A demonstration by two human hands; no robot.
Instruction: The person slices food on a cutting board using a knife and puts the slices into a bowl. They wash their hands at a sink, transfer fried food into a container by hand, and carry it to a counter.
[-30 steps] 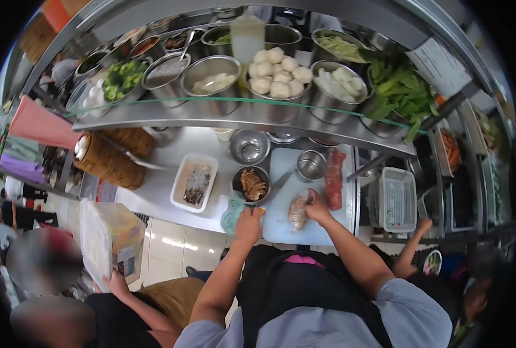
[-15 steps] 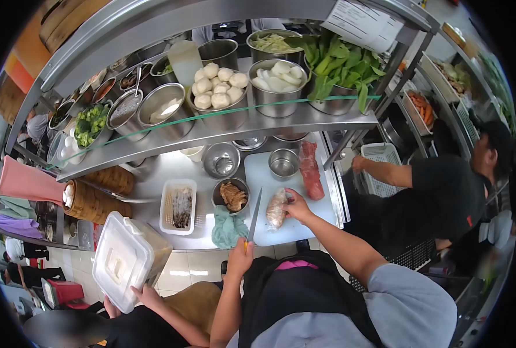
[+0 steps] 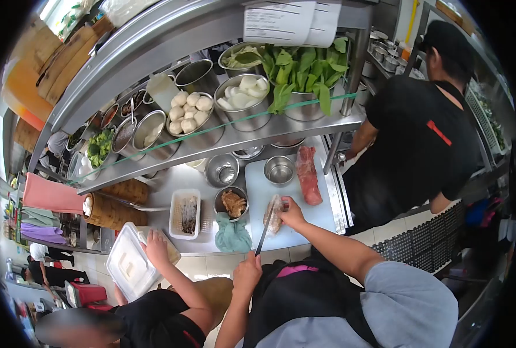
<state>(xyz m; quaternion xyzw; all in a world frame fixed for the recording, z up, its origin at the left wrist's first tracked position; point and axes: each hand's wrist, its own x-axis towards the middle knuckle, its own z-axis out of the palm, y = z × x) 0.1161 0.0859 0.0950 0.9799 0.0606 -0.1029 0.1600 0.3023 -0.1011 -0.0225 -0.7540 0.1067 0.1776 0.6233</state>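
Closest to the wearer, just short of the cutting board (image 3: 253, 235), the left hand (image 3: 247, 272) is clenched round the handle of one knife (image 3: 262, 238). Its blade points away from the body, leaning slightly right, and overlaps the left side of one pale, pink-streaked piece of meat (image 3: 273, 215); whether they touch cannot be told. That piece lies on the board's near half, long axis running near to far, its far end tipped a little right. The right hand (image 3: 292, 212) grasps it from the right with the fingers.

Left of the board, a co-worker (image 3: 159, 307) holds one lidded plastic tub (image 3: 131, 261). Between them and the board are one crumpled green cloth (image 3: 233, 234), one white basket (image 3: 185, 232) of greyish pieces, and one steel bowl (image 3: 217, 204) of browned meat.

On the board's far half sit one small steel pot (image 3: 279, 170) and one long red slab of meat (image 3: 309, 176). One steel bowl (image 3: 222, 170) stands left of the board. Beyond the board, the shelf (image 3: 229, 141) carries one pot each of around ten white balls (image 3: 189, 113), white slices (image 3: 243, 93) and leafy greens (image 3: 304, 72).
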